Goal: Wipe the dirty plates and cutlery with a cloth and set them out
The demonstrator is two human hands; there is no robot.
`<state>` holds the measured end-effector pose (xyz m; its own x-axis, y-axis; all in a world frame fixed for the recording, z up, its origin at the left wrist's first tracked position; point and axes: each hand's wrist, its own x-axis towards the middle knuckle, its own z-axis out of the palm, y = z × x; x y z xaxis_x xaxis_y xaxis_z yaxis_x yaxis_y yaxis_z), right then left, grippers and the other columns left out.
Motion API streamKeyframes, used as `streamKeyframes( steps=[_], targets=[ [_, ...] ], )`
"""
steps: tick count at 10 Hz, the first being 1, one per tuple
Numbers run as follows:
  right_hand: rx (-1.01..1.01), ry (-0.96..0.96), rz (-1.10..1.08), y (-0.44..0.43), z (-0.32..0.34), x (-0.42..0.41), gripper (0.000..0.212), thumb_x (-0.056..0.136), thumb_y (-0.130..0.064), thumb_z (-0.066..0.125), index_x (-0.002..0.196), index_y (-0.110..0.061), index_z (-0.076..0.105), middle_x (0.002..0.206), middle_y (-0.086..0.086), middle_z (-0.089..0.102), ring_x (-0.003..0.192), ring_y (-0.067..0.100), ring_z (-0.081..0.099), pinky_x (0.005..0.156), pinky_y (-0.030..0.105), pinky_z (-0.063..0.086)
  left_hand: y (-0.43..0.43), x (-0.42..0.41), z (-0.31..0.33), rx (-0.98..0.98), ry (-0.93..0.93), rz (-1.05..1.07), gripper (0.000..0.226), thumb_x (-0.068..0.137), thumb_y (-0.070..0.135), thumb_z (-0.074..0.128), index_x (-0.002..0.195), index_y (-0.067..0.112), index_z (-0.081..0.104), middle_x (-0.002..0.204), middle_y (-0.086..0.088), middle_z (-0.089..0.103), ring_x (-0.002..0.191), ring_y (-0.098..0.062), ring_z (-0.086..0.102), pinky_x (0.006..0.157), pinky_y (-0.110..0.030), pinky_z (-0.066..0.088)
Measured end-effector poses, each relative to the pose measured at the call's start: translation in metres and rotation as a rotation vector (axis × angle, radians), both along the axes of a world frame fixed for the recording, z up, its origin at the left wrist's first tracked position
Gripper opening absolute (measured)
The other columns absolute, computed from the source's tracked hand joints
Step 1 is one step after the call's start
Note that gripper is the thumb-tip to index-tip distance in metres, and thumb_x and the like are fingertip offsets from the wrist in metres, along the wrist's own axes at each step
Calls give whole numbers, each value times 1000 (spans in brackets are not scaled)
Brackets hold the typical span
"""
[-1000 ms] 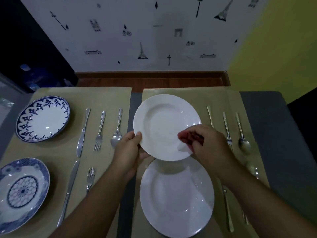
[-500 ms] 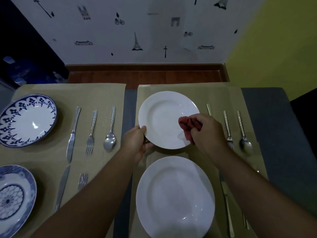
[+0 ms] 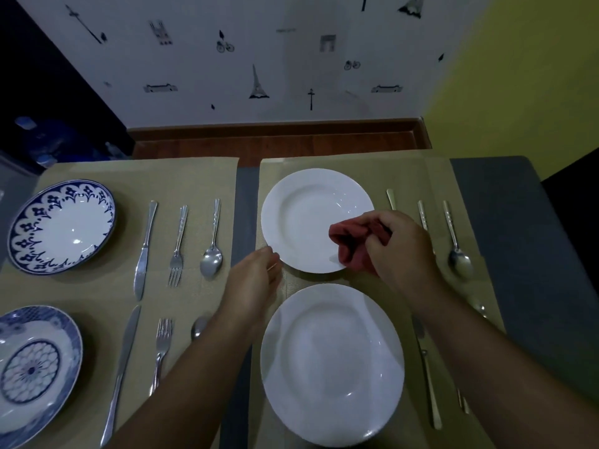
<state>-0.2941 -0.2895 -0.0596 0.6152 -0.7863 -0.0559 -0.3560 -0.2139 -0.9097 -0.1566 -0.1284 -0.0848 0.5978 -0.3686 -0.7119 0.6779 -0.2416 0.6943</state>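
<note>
Cloth (image 3: 351, 241), red and bunched, is gripped in the right hand (image 3: 402, 251) over the right rim of the far white plate (image 3: 301, 218), presumably for wiping. Left hand (image 3: 252, 280) rests loose-fingered at its near-left rim, likely steadying it. Plate lies flat on the worktop (image 3: 505, 222) mat (image 3: 415, 176).

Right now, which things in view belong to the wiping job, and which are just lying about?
Job: red cloth in right hand; far white plate, left hand by its rim; near white plate; far blue plate; near blue plate; knives, forks, spoons.
Lying about: tan placemats; grey table.
</note>
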Motion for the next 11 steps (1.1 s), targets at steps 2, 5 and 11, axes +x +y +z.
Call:
streamKeyframes(
  steps=[2, 5, 11],
  targets=[
    [39, -25, -161, 4, 10, -70, 45, 87, 8, 51, 87, -32, 71, 84, -24, 72, 79, -7, 68, 56, 11, 53, -21, -51, 19, 46, -59, -220, 10, 102, 35, 56, 96, 30, 63, 110, 6, 69, 106, -16, 65, 98, -35, 50],
    [32, 55, -575, -1, -2, -224, 38, 80, 10, 58, 79, -26, 70, 75, -21, 70, 67, -7, 65, 54, 6, 46, -68, -172, 31, -21, -250, -676, 30, 104, 38, 50, 126, 28, 69, 119, 11, 69, 116, -14, 63, 105, -38, 47],
    [-214, 718, -329, -1, -70, -322, 56, 96, -28, 51, 149, -20, 36, 156, 0, 36, 146, 20, 26, 120, 42, 22, -99, -277, 0, 130, -778, -1117, 37, 108, 36, 40, 130, 19, 64, 127, -3, 69, 98, -10, 56, 86, -23, 36]
  ],
)
